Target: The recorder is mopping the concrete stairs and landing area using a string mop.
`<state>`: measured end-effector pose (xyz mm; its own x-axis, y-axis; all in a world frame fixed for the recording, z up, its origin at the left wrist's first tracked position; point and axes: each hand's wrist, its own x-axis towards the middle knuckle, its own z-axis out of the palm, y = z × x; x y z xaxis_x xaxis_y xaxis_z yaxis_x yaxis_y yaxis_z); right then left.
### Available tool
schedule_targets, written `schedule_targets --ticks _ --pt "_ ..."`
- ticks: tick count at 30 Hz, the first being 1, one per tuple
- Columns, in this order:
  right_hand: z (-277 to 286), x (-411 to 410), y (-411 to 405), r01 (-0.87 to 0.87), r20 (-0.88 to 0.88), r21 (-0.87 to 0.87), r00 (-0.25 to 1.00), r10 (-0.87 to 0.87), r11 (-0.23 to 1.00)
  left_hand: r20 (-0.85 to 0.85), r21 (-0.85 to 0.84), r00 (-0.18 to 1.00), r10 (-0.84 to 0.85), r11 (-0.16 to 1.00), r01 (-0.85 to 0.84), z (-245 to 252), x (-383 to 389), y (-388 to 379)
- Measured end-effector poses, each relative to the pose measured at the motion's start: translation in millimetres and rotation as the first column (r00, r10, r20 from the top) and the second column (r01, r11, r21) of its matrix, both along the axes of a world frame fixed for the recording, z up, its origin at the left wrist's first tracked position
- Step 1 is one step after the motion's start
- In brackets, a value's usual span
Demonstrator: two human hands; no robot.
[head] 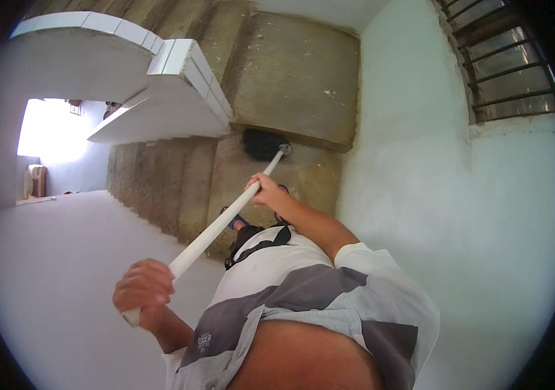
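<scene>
My left hand [143, 287] is wrapped around the upper end of a long white handle [216, 226]. Farther down, my right hand [261, 187] grips the same handle. At its far end is a black broom head [263, 145] with dark, blurred bristles. The bristles rest on the concrete landing [314, 170], close to the foot of a raised step [297, 78]. My feet, in blue sandals [238, 222], stand on the landing, partly hidden by my clothes and the handle.
Concrete stairs [148, 168] drop away on the left, and more steps [180, 22] rise at the top. A white-tiled parapet [172, 56] divides the two flights. To the right stands a pale wall [406, 161] with a barred window [506, 63]. Bright light enters at far left.
</scene>
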<state>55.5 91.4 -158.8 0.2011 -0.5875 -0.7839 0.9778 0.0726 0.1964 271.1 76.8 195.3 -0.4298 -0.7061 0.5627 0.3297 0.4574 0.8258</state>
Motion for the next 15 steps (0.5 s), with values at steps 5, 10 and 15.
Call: schedule_targets --ticks 5,10,15 --pt "-5.4 -37.4 21.3 0.06 -0.045 0.146 0.998 -0.054 0.987 -0.069 0.225 0.998 0.004 0.974 0.012 -30.4 -12.0 -11.7" --pt "-27.2 -45.7 37.2 0.219 -0.123 0.212 0.973 -0.196 0.952 -0.048 0.442 0.994 0.099 0.894 -0.067 -75.2 -4.2 -25.4" --pt "-75.0 -42.8 54.6 0.268 -0.241 0.184 0.945 -0.221 0.946 0.007 0.648 0.971 0.24 0.738 -0.187 -84.1 -13.2 -14.3"
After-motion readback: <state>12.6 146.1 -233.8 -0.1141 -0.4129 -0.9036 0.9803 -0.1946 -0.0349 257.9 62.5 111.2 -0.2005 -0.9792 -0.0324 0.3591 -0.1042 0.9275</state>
